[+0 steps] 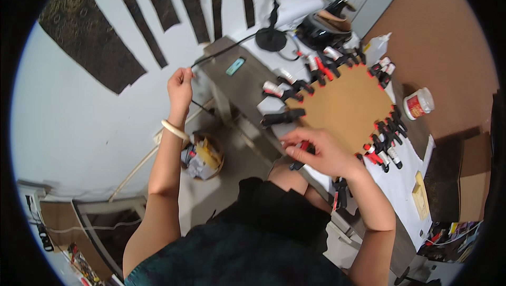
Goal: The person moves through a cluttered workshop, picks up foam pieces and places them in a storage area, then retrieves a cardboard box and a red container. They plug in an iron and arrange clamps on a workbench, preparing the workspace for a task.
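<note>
My left hand (180, 88) is raised left of the table and closed on a black cable (221, 52), which runs from the black stand (271, 39) and shows again below the hand. A tan board (344, 104) lies on the table, ringed by several black-and-red spring clamps (382, 155). My right hand (312, 147) is over the board's near left edge, its fingers curled around a red and black clamp (302, 151). Whether the fingers grip that clamp or only hover over it, I cannot tell. A larger black clamp (284, 117) sits just beyond the right hand.
A turquoise object (235, 66) lies on the grey tabletop. A white tub (419, 104), a plastic bottle (377, 46) and black shoes (326, 27) stand about the board. Below left is a waste basket (219, 159). Dark patterned pieces (95, 37) hang on the wall.
</note>
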Demonstrator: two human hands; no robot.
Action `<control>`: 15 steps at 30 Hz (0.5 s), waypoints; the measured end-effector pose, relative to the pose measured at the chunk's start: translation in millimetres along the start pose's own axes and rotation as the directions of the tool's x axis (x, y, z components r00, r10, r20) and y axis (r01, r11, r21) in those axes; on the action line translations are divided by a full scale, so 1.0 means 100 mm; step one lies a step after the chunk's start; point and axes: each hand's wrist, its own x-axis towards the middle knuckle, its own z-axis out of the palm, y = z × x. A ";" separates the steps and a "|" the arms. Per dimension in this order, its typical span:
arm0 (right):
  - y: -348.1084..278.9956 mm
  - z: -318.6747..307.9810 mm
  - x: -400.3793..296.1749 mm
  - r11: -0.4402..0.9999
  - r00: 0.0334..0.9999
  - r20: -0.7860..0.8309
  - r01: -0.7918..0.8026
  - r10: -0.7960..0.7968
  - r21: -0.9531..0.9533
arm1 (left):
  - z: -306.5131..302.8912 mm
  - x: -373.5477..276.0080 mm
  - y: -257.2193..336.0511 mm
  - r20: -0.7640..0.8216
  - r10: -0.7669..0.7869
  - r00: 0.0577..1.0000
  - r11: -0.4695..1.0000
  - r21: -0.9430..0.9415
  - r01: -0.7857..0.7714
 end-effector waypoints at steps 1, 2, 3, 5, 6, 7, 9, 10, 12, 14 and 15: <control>0.01 0.04 0.05 1.000 1.000 -0.005 0.021 -0.021 0.019 | -0.07 -0.01 -0.05 -0.029 0.052 0.998 0.998 0.045 -0.051; 0.01 0.10 0.09 0.998 0.998 -0.016 0.054 -0.055 -0.029 | -0.15 -0.05 -0.07 -0.054 0.101 0.993 0.991 0.092 -0.096; -0.02 0.18 0.13 0.998 1.000 0.005 0.028 -0.027 -0.048 | -0.19 -0.11 -0.04 0.007 0.046 0.999 0.997 0.069 -0.046; -0.07 0.40 0.25 0.997 0.995 0.087 0.049 -0.044 -0.057 | -0.29 -0.19 -0.11 0.078 0.067 0.995 0.998 0.007 -0.068; -0.03 0.51 0.30 0.995 0.988 0.140 0.081 -0.071 -0.062 | -0.26 -0.19 -0.21 0.116 0.149 0.982 0.988 -0.054 -0.143; 0.04 0.64 0.34 0.992 0.977 0.188 0.111 -0.097 -0.067 | -0.29 -0.22 -0.31 0.174 0.036 0.984 0.999 -0.031 -0.031; 0.11 0.77 0.37 0.973 0.947 0.299 0.170 -0.117 -0.159 | -0.22 -0.32 -0.57 0.208 -0.078 0.975 0.989 -0.107 0.102; 0.09 0.76 0.34 0.965 0.944 0.306 0.188 -0.127 -0.181 | -0.20 -0.34 -0.75 0.247 -0.151 0.957 0.962 -0.186 0.200; 0.00 0.62 0.23 0.949 0.942 0.309 0.208 -0.129 -0.237 | -0.07 -0.42 -0.93 0.252 -0.410 0.877 0.841 -0.267 0.470; -0.18 0.41 0.08 0.932 0.968 0.240 0.155 -0.077 -0.328 | 0.03 -0.42 -1.73 0.314 -0.572 0.758 0.738 -0.207 0.642; -0.31 0.30 0.00 0.924 0.977 0.199 0.148 -0.080 -0.353 | 0.02 -0.42 -2.35 0.308 -0.646 0.698 0.716 -0.074 0.694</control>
